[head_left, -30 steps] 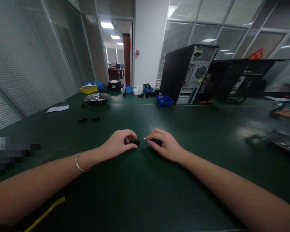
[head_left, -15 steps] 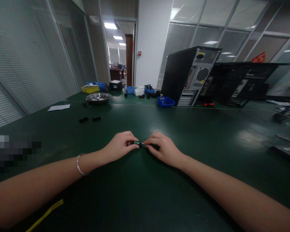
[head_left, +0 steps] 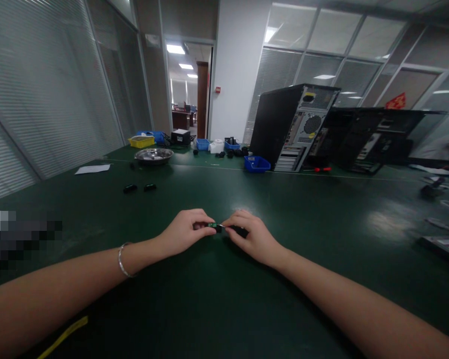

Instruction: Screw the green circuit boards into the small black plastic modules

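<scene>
Both my hands rest on the dark green table (head_left: 217, 299) in front of me. My left hand (head_left: 183, 232), with a silver bracelet on its wrist, pinches a small black part (head_left: 213, 227) that shows a bit of green. My right hand (head_left: 252, 238) grips a small black-handled tool (head_left: 238, 230); its thin metal tip meets the small part between the two hands. Most of the tool's handle is hidden under my fingers.
Two small black pieces (head_left: 139, 188) lie to the far left, with a paper sheet (head_left: 93, 169) and a metal bowl (head_left: 153, 156) beyond. Blue bins (head_left: 256, 163), a yellow tray (head_left: 141, 142) and two open computer cases (head_left: 294, 127) stand at the back. A yellow strip (head_left: 62, 338) lies near my left arm.
My hands have come together: a second ago the tool's tip was apart from the small part, now it touches it. The view has tilted slightly; both hands sit a little lower in frame.
</scene>
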{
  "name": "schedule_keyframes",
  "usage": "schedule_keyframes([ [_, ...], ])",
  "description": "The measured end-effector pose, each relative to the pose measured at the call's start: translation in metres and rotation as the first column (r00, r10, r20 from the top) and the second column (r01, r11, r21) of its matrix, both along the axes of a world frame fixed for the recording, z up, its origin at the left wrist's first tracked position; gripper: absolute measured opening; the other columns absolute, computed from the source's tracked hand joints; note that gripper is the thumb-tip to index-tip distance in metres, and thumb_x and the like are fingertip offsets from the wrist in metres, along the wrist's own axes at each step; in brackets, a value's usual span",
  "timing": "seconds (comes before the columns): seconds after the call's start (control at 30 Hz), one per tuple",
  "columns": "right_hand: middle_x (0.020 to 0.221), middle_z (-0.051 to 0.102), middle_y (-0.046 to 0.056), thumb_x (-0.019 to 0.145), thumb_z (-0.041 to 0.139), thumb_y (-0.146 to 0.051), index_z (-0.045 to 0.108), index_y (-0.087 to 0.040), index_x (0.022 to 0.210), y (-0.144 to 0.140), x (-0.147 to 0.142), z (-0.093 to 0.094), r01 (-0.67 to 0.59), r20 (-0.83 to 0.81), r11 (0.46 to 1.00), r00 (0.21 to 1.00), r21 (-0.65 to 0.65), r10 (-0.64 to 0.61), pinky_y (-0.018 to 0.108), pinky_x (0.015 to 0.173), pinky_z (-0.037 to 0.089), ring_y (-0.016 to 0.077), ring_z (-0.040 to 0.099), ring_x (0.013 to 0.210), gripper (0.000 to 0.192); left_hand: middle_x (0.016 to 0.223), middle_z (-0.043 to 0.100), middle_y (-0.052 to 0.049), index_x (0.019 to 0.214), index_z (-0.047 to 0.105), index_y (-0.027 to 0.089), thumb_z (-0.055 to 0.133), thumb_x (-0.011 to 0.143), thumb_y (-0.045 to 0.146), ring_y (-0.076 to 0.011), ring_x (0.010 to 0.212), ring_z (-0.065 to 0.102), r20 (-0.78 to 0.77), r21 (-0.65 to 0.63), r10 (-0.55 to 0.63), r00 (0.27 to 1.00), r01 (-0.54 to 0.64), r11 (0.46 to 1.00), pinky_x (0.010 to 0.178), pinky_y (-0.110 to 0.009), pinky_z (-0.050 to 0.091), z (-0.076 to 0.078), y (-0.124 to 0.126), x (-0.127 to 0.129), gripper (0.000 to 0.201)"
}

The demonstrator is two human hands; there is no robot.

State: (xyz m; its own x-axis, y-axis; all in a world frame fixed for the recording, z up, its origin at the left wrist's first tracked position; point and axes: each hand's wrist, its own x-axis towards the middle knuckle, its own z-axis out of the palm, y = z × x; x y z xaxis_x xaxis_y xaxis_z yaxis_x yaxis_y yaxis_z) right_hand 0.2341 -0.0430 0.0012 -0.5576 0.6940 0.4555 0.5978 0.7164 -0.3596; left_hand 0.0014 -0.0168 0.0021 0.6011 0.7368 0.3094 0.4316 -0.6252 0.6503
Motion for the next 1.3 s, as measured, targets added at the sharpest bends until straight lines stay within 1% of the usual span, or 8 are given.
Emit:
schedule_keyframes([
  [0.13, 0.091, 0.069, 0.006, 0.094, 0.058, -0.016, 0.071, -0.020, 0.102, 0.000, 0.000, 0.001, -0.006, -0.042, 1.000, 0.999, -0.003, 0.005, 0.035, 0.077, 0.052, 0.0202, 0.063, 0.087, 0.016, 0.088, 0.063, -0.003, 0.101, 0.073, 0.016, 0.067, 0.090, 0.031, -0.0148, 0.071, 0.058, -0.017, 0.000, 0.007, 1.000, -0.007, 1.000, 0.062, -0.024, 0.047, -0.001, 0.000, 0.001, 0.019],
  [0.27, 0.093, 0.069, 0.006, 0.095, 0.058, -0.017, 0.071, -0.020, 0.103, 0.002, 0.004, 0.002, 0.019, -0.055, 1.000, 0.998, 0.004, -0.019, 0.036, 0.080, 0.052, 0.0203, 0.063, 0.089, 0.016, 0.086, 0.063, -0.001, 0.117, 0.063, 0.016, 0.067, 0.090, 0.026, -0.0139, 0.068, 0.058, -0.063, 0.022, -0.013, 0.998, 0.014, 1.000, 0.059, -0.023, 0.047, 0.000, 0.000, -0.001, 0.029],
  [0.47, 0.107, 0.067, 0.006, 0.099, 0.058, -0.027, 0.065, -0.016, 0.109, 0.005, 0.014, 0.000, 0.082, -0.004, 0.997, 0.997, 0.010, -0.082, 0.038, 0.080, 0.056, 0.0189, 0.067, 0.091, 0.017, 0.101, 0.064, -0.004, 0.115, 0.059, 0.018, 0.076, 0.082, 0.024, -0.0200, 0.086, 0.059, -0.151, 0.159, -0.052, 0.987, 0.076, 0.984, 0.073, -0.030, 0.049, 0.001, -0.001, -0.004, 0.038],
  [0.57, 0.112, 0.066, 0.007, 0.099, 0.058, -0.028, 0.063, -0.016, 0.113, 0.007, 0.017, -0.002, 0.094, 0.036, 0.995, 0.995, 0.014, -0.095, 0.038, 0.080, 0.057, 0.0193, 0.067, 0.092, 0.019, 0.100, 0.062, -0.006, 0.107, 0.059, 0.016, 0.075, 0.084, 0.028, -0.0210, 0.087, 0.058, -0.160, 0.234, -0.050, 0.986, 0.087, 0.968, 0.074, -0.032, 0.049, 0.003, -0.001, -0.005, 0.031],
  [0.73, 0.105, 0.068, 0.006, 0.097, 0.059, -0.026, 0.066, -0.017, 0.109, 0.005, 0.015, -0.001, 0.067, 0.097, 0.997, 0.993, 0.034, -0.070, 0.039, 0.081, 0.054, 0.0204, 0.065, 0.093, 0.016, 0.096, 0.062, -0.005, 0.096, 0.063, 0.016, 0.069, 0.089, 0.021, -0.0211, 0.090, 0.057, -0.181, 0.356, -0.090, 0.979, 0.151, 0.922, 0.078, -0.033, 0.047, 0.004, 0.000, -0.008, 0.011],
  [0.83, 0.103, 0.068, 0.009, 0.095, 0.059, -0.022, 0.068, -0.019, 0.113, 0.000, 0.012, 0.003, 0.048, 0.119, 0.997, 0.991, 0.062, -0.056, 0.040, 0.083, 0.049, 0.0234, 0.061, 0.095, 0.020, 0.093, 0.064, -0.006, 0.094, 0.067, 0.015, 0.066, 0.091, 0.018, -0.0209, 0.089, 0.057, -0.209, 0.415, -0.126, 0.970, 0.205, 0.886, 0.078, -0.032, 0.047, 0.002, 0.002, -0.009, 0.004],
  [1.07, 0.109, 0.064, 0.009, 0.093, 0.056, -0.012, 0.066, -0.025, 0.122, -0.006, 0.005, 0.007, -0.087, 0.221, 0.992, 0.973, 0.096, 0.064, 0.039, 0.084, 0.041, 0.0241, 0.055, 0.098, 0.034, 0.091, 0.065, -0.010, 0.096, 0.071, 0.012, 0.058, 0.095, 0.016, -0.0216, 0.085, 0.058, -0.255, 0.537, -0.127, 0.959, 0.250, 0.806, 0.073, -0.032, 0.049, -0.001, 0.003, -0.007, 0.014],
  [1.3, 0.111, 0.063, 0.010, 0.093, 0.052, -0.008, 0.064, -0.024, 0.126, -0.004, 0.003, 0.008, -0.131, 0.282, 0.984, 0.955, 0.118, 0.093, 0.039, 0.081, 0.040, 0.0253, 0.054, 0.098, 0.039, 0.088, 0.066, -0.011, 0.092, 0.071, 0.010, 0.051, 0.098, 0.016, -0.0218, 0.082, 0.059, -0.336, 0.604, -0.094, 0.937, 0.292, 0.742, 0.072, -0.032, 0.050, 0.001, -0.002, -0.003, 0.022],
])
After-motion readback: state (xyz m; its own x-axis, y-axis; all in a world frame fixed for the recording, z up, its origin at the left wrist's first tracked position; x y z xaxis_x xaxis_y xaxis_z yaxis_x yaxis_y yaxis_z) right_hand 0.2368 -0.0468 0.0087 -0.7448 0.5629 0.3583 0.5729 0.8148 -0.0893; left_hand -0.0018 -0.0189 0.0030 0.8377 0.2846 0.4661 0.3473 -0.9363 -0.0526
